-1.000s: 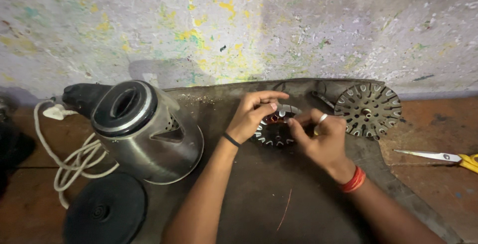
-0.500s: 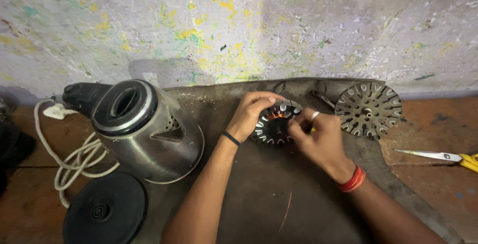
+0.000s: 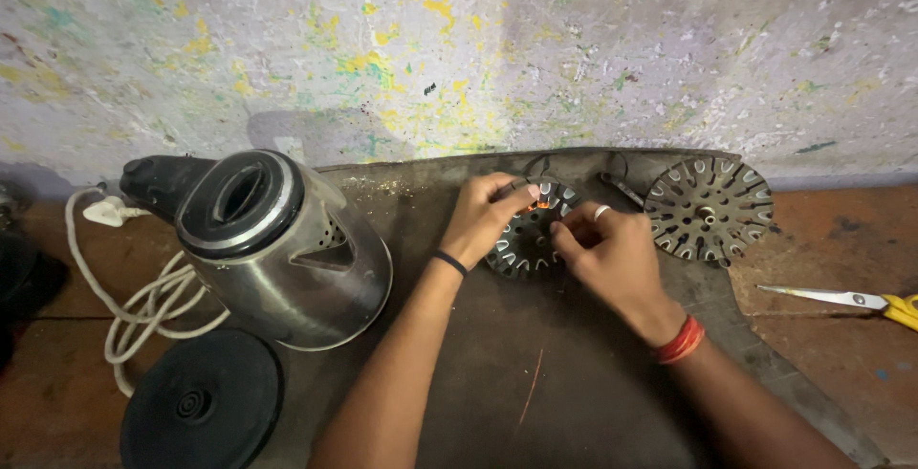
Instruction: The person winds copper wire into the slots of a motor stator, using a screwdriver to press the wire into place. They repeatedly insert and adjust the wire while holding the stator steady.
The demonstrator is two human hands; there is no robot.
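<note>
The kettle [image 3: 277, 249] stands tilted at the left of the dark mat [image 3: 535, 383], lid shut, so whatever it holds is hidden; its black base [image 3: 201, 402] lies on the floor in front of it, and a white cord [image 3: 143, 306] loops beside it.

The stator [image 3: 531, 230], a slotted metal disc with copper wire showing at its top, lies on the mat between the two hands; the left hand [image 3: 483, 216] curls over its upper left edge, fingers pinched at the orange wire; the right hand [image 3: 607, 254] rests against its right side, fingers bent in toward the slots, a ring on one finger; whether it grips anything cannot be told.

A second slotted disc [image 3: 708, 206] lies at the mat's right corner, apart from the hands; scissors [image 3: 851, 302] lie on the floor further right.

Against the picture half a second ago, the left fingers have closed lower over the disc's top; the right hand has shifted slightly; the disc lies in the same place.
</note>
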